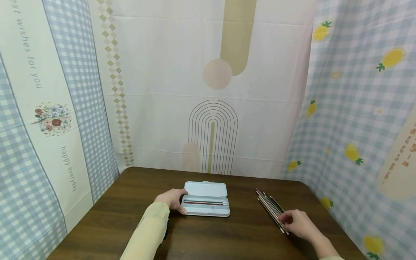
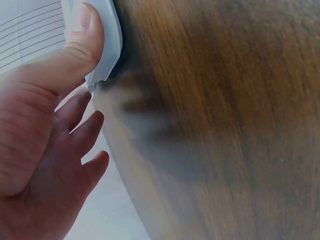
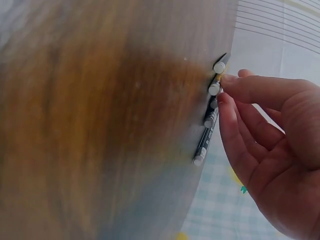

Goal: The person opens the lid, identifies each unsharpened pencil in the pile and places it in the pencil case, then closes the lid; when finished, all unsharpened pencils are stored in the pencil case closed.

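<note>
A pale blue pencil case [image 1: 205,189] lies with its lid folded back on the table, and a few pencils [image 1: 203,203] lie in its long rear compartment. My left hand [image 1: 170,199] holds the case by its left end, thumb at the near corner and a finger by the hinge. In the left wrist view the thumb [image 2: 85,42] presses on the case's edge while the other fingers spread beside it. To the right is a loose bundle of pencils [image 1: 269,207]. My right hand [image 1: 297,222] pinches a pencil [image 3: 215,89] near its white end between thumb and index finger.
The dark wooden table [image 1: 130,202] has rounded far corners. A printed cloth [image 1: 156,126] hangs behind it, with checked cloths [image 1: 351,108] at the sides. Bare tabletop separates the case from the pencil bundle.
</note>
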`<state>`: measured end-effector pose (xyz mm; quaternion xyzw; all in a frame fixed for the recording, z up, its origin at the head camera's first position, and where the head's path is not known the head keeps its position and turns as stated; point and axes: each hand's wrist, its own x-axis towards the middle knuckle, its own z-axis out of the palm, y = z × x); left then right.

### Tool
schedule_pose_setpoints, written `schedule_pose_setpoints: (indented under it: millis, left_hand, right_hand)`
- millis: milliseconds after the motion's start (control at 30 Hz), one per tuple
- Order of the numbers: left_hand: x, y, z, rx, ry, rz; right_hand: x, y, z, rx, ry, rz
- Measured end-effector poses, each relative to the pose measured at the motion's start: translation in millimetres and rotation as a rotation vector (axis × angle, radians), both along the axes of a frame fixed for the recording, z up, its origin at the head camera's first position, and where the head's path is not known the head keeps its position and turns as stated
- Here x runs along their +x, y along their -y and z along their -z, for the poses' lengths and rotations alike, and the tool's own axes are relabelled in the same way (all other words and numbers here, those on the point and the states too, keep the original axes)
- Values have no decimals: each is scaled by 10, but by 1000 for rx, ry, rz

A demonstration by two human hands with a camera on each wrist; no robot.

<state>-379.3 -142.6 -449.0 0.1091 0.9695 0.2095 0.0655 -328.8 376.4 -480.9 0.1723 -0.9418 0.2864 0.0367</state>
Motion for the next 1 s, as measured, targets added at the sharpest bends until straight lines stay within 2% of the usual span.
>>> schedule_pose_setpoints:
  millis: [567,1000]
  left_hand:
    - [28,-7,-24,-21,-5,10]
    - [10,-10,-9,-13,-7,10]
  right_hand:
    - [48,25,-17,-98,106,32]
    - [20,41,-3,-79,92,37]
